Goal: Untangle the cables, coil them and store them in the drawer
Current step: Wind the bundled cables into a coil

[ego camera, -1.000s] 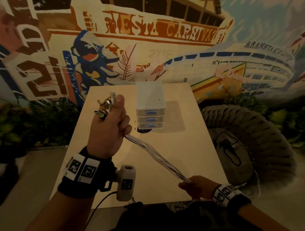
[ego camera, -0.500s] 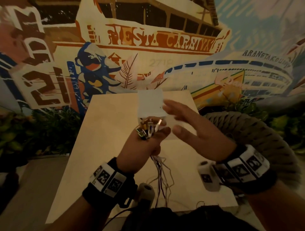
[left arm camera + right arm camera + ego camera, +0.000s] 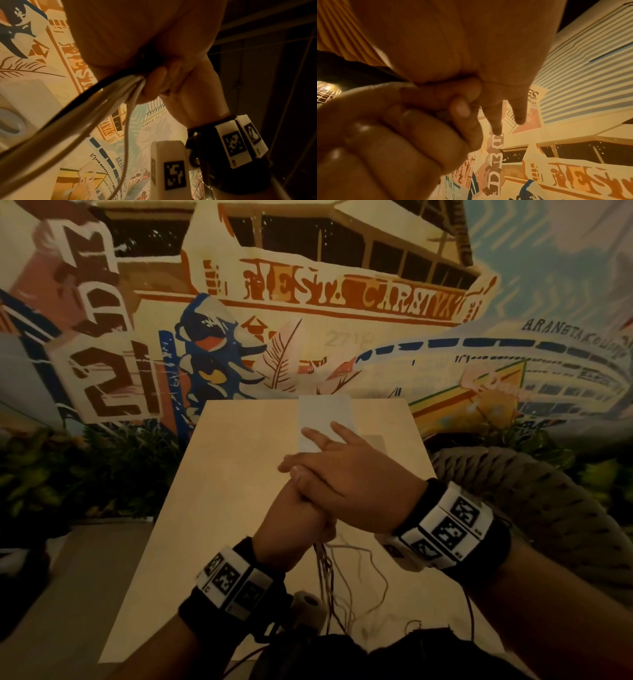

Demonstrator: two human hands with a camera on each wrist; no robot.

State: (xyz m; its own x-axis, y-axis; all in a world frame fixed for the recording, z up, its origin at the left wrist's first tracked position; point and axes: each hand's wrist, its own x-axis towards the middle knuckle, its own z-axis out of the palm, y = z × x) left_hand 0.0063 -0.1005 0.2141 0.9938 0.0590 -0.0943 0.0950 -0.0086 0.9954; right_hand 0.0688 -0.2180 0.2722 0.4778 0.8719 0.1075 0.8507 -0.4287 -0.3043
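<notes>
My left hand [image 3: 294, 525] is a fist gripping a bundle of thin cables [image 3: 329, 573], which hang from it in loose strands down to the table. In the left wrist view the cables [image 3: 102, 101] leave the curled fingers [image 3: 154, 83] as one tight bunch of black and white leads. My right hand [image 3: 346, 474] lies flat over the top of the left fist, fingers straight and pointing away, hiding the plug ends. From the right wrist, its straight fingers [image 3: 518, 111] pass over the left fist [image 3: 393, 128]. The white drawer unit [image 3: 323, 416] stands behind both hands, its drawer fronts hidden.
The light wooden table [image 3: 222, 508] runs away from me to a painted mural wall. A large woven rope seat [image 3: 513, 508] sits off the table's right edge, and dark plants line the floor on the left. Loose cable tails trail over the near edge.
My left hand brought the cable bundle from the upper left to the middle. My right hand let go of the far end, came up and now lies over the left fist.
</notes>
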